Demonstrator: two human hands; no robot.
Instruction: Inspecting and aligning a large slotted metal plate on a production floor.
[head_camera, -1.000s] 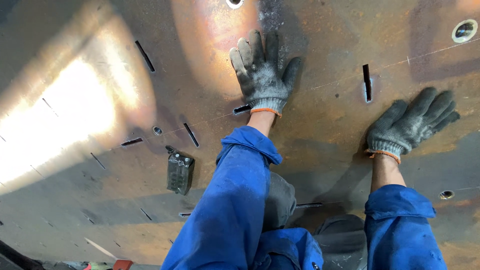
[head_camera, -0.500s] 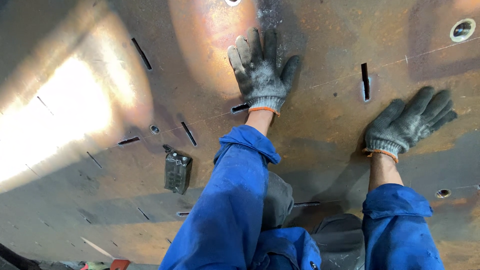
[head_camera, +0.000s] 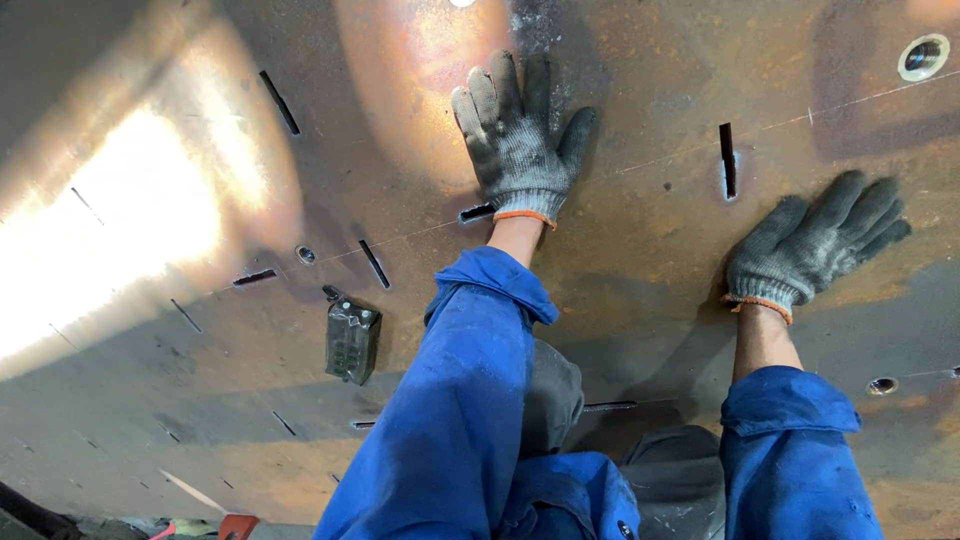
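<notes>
Pressing gloved hands (head_camera: 520, 135) on steel plate (head_camera: 640, 260)

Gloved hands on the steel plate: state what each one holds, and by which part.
Nothing is held. The left hand and right hand both lie flat, fingers spread, on the rusty steel plate. The small dark block sits untouched.

Head camera, looking down over the person's own arms.

One view only, worn on the head, facing steeply down at a rusty steel plate (head_camera: 650, 260) from close range. The plate fills nearly the whole frame; blue sleeves rise from the bottom edge toward it, and only a thin strip beyond its lower-left edge shows.
</notes>
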